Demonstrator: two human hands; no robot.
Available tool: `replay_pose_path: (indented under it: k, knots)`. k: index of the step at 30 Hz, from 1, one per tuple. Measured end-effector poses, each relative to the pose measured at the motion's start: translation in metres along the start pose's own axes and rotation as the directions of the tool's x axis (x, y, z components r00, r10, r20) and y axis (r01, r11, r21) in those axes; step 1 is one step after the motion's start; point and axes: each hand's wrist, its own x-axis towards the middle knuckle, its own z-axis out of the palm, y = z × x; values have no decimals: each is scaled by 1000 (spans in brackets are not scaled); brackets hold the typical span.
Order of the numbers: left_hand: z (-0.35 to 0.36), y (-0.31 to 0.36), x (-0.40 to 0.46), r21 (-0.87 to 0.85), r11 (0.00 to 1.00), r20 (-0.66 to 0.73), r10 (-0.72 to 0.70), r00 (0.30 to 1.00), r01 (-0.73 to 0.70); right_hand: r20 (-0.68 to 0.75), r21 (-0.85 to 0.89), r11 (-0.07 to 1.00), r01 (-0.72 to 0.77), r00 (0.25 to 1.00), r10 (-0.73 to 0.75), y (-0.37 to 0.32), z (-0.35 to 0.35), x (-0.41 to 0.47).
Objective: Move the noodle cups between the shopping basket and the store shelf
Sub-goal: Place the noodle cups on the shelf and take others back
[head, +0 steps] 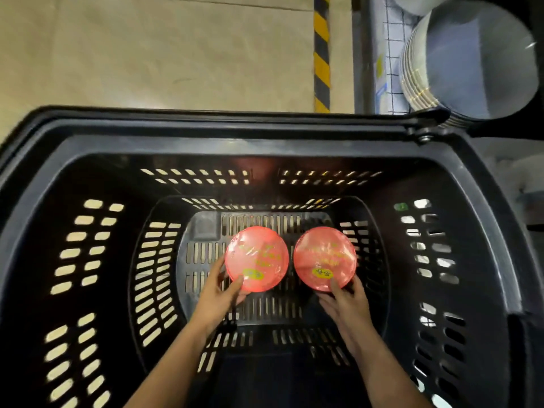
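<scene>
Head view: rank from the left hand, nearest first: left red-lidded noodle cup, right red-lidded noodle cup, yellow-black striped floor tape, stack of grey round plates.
1. Left red-lidded noodle cup: gripped by the left hand, basket floor.
2. Right red-lidded noodle cup: beside it, at the right hand.
3. Yellow-black striped floor tape: beyond the black plastic basket.
4. Stack of grey round plates: top right, on the shelf.

Both bare forearms reach down into the shopping basket point(265, 134), angled toward each other. The left hand point(219, 293) cups its fingers forward, thumb point(235, 285) raised. The right hand point(346, 298) mirrors it just beside, fingers curled forward.
</scene>
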Motion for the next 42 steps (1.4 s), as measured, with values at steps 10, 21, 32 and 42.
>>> replay_pose_path:
  k: [10,21,32,42]
  knots:
    - [22,12,4,-134,989,-104,53,993,-67,-124,47,993,109,987,-102,-16,6,7]
    - [43,26,11,-7,994,-154,103,983,-105,-177,17,998,56,983,-52,-22,13,20]
    - [12,95,-93,652,742,-51,244,968,-152,-15,-894,429,130,948,-319,-88,17,-113]
    - [-19,236,-315,905,235,194,513,836,-354,201,-966,72,250,894,-400,-200,11,-360]
